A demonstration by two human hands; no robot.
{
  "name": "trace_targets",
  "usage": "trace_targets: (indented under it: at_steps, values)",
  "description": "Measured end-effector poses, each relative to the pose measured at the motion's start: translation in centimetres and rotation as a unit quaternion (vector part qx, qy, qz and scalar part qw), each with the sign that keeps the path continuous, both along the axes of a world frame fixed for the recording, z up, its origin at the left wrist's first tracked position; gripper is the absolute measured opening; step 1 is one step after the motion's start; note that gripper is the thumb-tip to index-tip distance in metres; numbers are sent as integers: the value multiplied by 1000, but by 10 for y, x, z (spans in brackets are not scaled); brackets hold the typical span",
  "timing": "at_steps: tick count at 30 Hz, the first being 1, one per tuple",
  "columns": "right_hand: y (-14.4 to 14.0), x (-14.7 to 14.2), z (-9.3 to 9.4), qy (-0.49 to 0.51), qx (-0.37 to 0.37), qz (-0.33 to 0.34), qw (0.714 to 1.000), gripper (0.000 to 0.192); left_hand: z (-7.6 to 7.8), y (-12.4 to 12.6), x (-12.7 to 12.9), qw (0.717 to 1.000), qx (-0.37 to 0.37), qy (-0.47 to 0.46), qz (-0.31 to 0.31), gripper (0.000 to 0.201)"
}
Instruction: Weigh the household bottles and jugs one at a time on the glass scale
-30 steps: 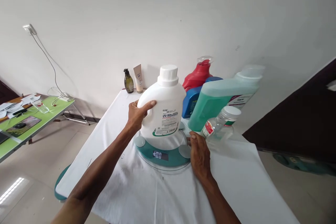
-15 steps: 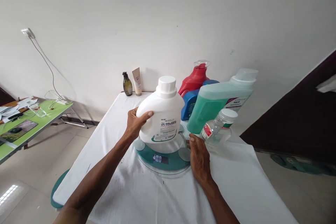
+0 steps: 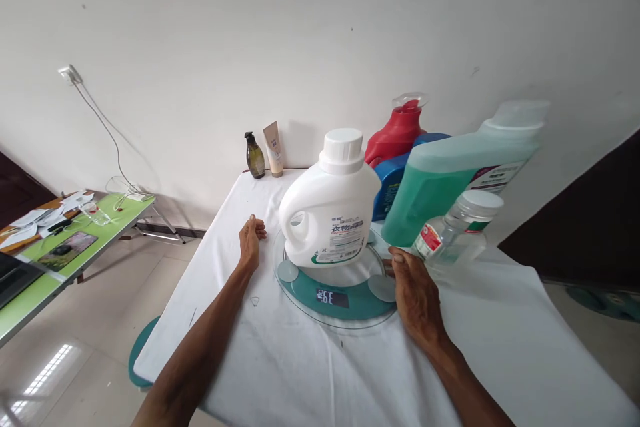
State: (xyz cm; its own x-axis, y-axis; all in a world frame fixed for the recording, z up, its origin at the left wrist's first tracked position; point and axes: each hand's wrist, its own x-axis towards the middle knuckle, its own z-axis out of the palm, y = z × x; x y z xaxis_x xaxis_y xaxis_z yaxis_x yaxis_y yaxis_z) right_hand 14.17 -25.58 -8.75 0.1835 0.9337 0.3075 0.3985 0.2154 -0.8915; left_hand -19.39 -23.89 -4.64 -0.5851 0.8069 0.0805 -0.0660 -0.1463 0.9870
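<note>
Saw jug upright on scale, between left grip and right grip, likely centred for even support. Had left grip empty, loosely curled; right grip at scale rim, perhaps steadying, couldn't tell if clamped. Read "衣物" and "2L" on jug; couldn't trust display digits.

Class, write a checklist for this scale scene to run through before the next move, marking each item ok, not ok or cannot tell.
1. White bottle standing upright on the glass scale: ok.
2. Cap seated on the white bottle: ok.
3. Left hand off the white bottle: ok, there is a visible gap.
4. Right hand clear of the glass scale: cannot tell; it is right at the rim.
5. Display lit: ok.
6. Exact reading: cannot tell; the digits appear upside down and small.
</note>
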Motion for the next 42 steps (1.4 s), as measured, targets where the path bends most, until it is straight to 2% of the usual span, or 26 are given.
trace_targets:
  at_steps: [2,7,17,29,42]
  values:
    - [-1,0,0,-2,0,2,1000,74,-5,1,-4,1000,-11,-9,-23,71]
    - [-2,1,-1,-11,10,10,1000,72,-5,3,-10,999,-7,3,-51,69]
    - [-5,0,2,-11,1,17,1000,72,-9,-2,-6,996,-6,64,-62,67]
    - [-3,1,-4,-24,19,11,999,72,-9,-2,-6,994,-18,83,-70,66]
    - [-5,2,0,-30,18,23,999,71,-6,-3,-3,991,-22,114,-70,53]
